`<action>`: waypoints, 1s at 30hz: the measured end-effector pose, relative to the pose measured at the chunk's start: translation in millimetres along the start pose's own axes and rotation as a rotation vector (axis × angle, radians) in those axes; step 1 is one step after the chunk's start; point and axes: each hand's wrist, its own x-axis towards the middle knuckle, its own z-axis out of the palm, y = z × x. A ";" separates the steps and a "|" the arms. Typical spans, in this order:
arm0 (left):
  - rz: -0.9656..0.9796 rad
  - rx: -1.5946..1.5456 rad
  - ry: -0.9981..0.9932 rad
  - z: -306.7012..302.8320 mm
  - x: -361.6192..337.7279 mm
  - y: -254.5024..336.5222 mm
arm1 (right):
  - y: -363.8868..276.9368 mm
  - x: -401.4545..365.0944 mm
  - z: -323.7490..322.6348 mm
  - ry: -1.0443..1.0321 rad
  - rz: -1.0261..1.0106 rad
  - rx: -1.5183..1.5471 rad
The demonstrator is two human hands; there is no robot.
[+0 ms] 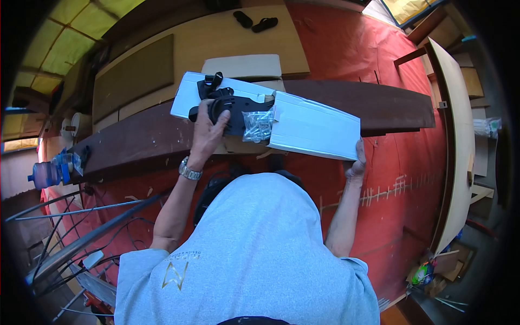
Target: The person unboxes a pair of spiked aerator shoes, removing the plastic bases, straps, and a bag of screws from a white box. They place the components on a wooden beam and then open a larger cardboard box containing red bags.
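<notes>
Long white carton (pixel 317 127), flaps open, lies across the dark board (pixel 390 105), near its middle and overhanging the near edge. The board rests on red floor covering (pixel 346 49).

Left hand (pixel 208 125), wristwatch (pixel 190 171) on it, is inside the carton's left half, fingers closed around a black fitting (pixel 238 108). A clear bag of screws (pixel 258 126) sits just right of the fitting, touching it.

Right hand (pixel 356 161) pinches the carton's near right corner, fingers narrow on the cardboard edge.

A flat brown cardboard piece (pixel 244 66) lies past the far edge of the board, behind the carton. Pair of sandals (pixel 255 21) on the pale panel (pixel 216 38) beyond. Blue water bottle (pixel 50 172) off the board's left end. A curved pale panel (pixel 457 124) stands at right.
</notes>
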 end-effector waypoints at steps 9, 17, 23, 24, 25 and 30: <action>0.159 0.399 -0.113 36.2 -22.9 34.8 | 12.9 -0.5 -13.2 0.033 0.027 0.045; 0.315 0.445 -0.194 67.5 -18.8 39.1 | 12.9 -7.4 1.3 0.073 0.065 0.008; 0.265 0.315 -0.419 48.9 -9.7 35.1 | 24.4 -9.3 -1.8 0.070 0.104 0.018; 0.271 0.222 -0.425 46.1 -8.2 32.6 | 25.6 -8.7 -2.3 0.073 0.110 0.020; 0.229 0.205 -0.439 44.9 -9.1 30.3 | 26.5 -8.6 -3.1 0.064 0.122 0.035; 0.170 0.269 -0.516 39.5 -17.7 50.0 | 44.0 -4.3 -15.7 0.003 0.209 0.022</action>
